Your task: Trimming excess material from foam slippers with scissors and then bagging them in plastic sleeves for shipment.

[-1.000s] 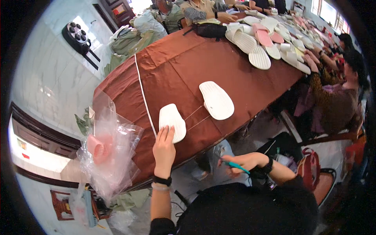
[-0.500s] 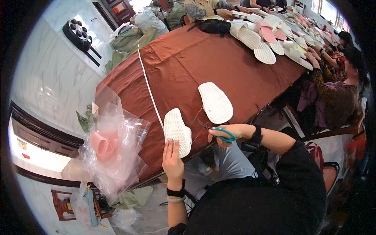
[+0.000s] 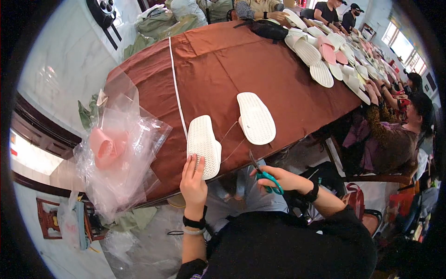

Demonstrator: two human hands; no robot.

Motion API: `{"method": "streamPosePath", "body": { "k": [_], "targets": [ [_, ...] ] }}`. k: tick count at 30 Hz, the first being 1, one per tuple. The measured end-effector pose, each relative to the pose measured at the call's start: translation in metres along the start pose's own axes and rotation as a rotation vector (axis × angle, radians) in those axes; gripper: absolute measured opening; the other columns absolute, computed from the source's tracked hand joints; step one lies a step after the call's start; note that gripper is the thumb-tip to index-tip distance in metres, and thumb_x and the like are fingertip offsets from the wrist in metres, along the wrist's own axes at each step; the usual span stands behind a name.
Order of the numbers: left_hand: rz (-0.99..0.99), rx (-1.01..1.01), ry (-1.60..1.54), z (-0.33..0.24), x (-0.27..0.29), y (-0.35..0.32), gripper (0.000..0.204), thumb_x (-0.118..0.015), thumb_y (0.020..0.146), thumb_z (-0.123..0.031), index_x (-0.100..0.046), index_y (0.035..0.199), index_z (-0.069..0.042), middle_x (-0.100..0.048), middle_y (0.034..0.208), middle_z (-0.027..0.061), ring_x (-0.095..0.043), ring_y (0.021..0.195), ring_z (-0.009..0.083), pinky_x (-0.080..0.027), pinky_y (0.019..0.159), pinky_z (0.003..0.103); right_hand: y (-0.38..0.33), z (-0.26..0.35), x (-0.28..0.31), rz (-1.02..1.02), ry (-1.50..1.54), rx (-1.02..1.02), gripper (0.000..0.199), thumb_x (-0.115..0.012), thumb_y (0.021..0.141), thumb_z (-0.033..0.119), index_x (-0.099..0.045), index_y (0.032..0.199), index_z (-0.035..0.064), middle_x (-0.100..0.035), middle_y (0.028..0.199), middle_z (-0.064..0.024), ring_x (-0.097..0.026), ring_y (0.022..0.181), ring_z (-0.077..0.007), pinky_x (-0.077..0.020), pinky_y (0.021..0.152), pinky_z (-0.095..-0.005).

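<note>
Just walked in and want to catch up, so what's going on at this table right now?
A person's left hand presses on a white slipper sole at the edge of the brown-covered table. The right hand holds green-handled scissors near thin threads running to a second white sole. Pink slippers in clear plastic bags lie to the left.

The left hand presses a white slipper on the brown tabletop; the right hand holds green-handled scissors beside a thread.
</note>
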State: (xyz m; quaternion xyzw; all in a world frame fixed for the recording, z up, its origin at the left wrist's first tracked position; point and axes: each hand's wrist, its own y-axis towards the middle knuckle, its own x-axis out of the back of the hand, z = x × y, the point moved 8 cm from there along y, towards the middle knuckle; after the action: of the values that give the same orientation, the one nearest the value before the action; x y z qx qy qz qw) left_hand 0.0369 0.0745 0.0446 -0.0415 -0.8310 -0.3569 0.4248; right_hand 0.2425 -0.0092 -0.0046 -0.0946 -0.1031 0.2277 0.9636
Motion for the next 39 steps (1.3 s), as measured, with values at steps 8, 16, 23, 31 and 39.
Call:
{"method": "streamPosePath", "body": {
  "k": [8, 16, 23, 31, 39],
  "targets": [
    [0.010, -0.002, -0.024, 0.000, 0.000, -0.001, 0.046, -0.049, 0.075, 0.005, -0.059, 0.118, -0.008, -0.055, 0.121, 0.0157, -0.050, 0.116, 0.0329, -0.042, 0.095, 0.040, 0.039, -0.009, 0.018, 0.069, 0.065, -0.134, 0.049, -0.043, 0.094, 0.043, -0.047, 0.117, 0.0006, -0.058, 0.086, -0.0075, -0.057, 0.077, -0.0131, -0.0464, 0.069, -0.0279],
    [0.005, 0.102, -0.042, 0.018, 0.017, -0.014, 0.048, -0.045, 0.075, 0.007, -0.058, 0.120, -0.004, -0.054, 0.123, 0.0186, -0.049, 0.117, 0.0350, -0.038, 0.099, 0.040, 0.016, 0.039, 0.068, -0.466, -0.209, 0.159, 0.042, -0.072, 0.080, 0.027, -0.054, 0.109, 0.0022, -0.058, 0.070, -0.0046, -0.058, 0.062, -0.0115, -0.0463, 0.055, -0.0273],
    [-0.166, 0.676, -0.851, 0.059, 0.020, -0.064, 0.049, -0.044, 0.083, 0.000, -0.038, 0.131, -0.005, -0.050, 0.122, 0.0220, -0.052, 0.110, 0.0353, -0.045, 0.091, 0.043, -0.018, -0.021, 0.109, -0.892, 0.180, 0.033, 0.034, -0.069, 0.082, 0.019, -0.050, 0.104, 0.0023, -0.063, 0.085, -0.0116, -0.065, 0.072, -0.0215, -0.0516, 0.061, -0.0322],
    [-0.223, 0.953, -1.545, 0.069, -0.032, -0.063, 0.032, -0.049, 0.094, -0.027, -0.044, 0.110, 0.000, -0.059, 0.105, 0.0163, -0.061, 0.091, 0.0259, -0.052, 0.077, 0.041, 0.034, -0.035, 0.099, -0.893, 1.007, 0.371, 0.026, -0.064, 0.082, 0.006, -0.051, 0.104, 0.0035, -0.062, 0.093, -0.0079, -0.061, 0.077, -0.0183, -0.0478, 0.061, -0.0302],
    [-0.419, 0.891, -1.894, 0.105, 0.001, -0.078, 0.029, -0.049, 0.093, -0.014, -0.049, 0.118, 0.000, -0.058, 0.115, 0.0113, -0.058, 0.101, 0.0213, -0.048, 0.081, 0.034, -0.076, -0.010, 0.198, -0.879, 1.090, 0.629, 0.015, -0.057, 0.085, 0.008, -0.056, 0.098, 0.0014, -0.059, 0.087, -0.0068, -0.053, 0.070, -0.0135, -0.0428, 0.055, -0.0216]
  ]
}}
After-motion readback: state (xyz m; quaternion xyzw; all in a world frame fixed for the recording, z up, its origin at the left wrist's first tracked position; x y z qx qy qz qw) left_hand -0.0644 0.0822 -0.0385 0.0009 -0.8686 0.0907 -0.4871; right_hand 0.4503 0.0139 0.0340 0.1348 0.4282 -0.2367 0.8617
